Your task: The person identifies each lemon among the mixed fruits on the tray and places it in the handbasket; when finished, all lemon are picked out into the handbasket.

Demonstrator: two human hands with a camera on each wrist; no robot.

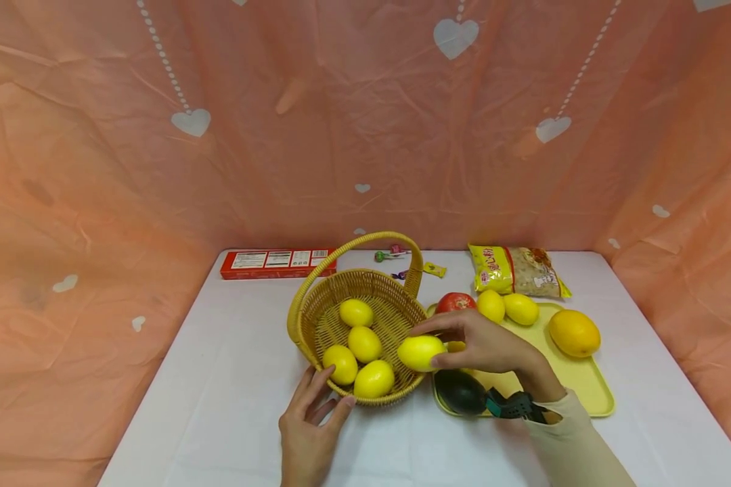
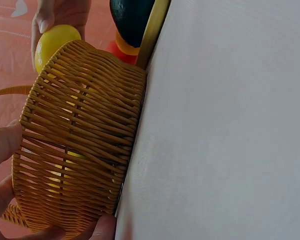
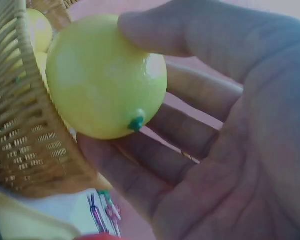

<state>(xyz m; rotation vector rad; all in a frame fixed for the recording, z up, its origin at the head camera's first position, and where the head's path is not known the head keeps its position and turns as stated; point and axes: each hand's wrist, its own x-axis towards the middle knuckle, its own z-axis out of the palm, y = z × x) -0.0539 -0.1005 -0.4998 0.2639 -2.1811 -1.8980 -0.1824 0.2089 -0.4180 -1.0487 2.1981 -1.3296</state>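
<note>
A woven wicker basket (image 1: 317,318) with an arched handle stands mid-table and holds several yellow lemons (image 1: 363,343). My right hand (image 1: 424,346) pinches another lemon (image 1: 417,355) between thumb and fingers, just above the basket's right rim. The right wrist view shows that lemon (image 3: 107,77) with its green stem tip against my fingers (image 3: 200,45), next to the basket wall (image 3: 20,125). My left hand (image 1: 317,399) rests with spread, straight fingers against the basket's near rim. In the left wrist view its fingertips (image 2: 0,145) touch the basket's side (image 2: 80,140).
A pale yellow tray (image 1: 585,385) right of the basket carries a tomato (image 1: 455,302), two lemons (image 1: 505,306), an orange fruit (image 1: 574,333) and a dark avocado (image 1: 459,392). A red box (image 1: 277,262), wrapped sweets (image 1: 396,253) and a snack bag (image 1: 518,270) lie at the back. Pink drapes surround the white table (image 1: 219,379).
</note>
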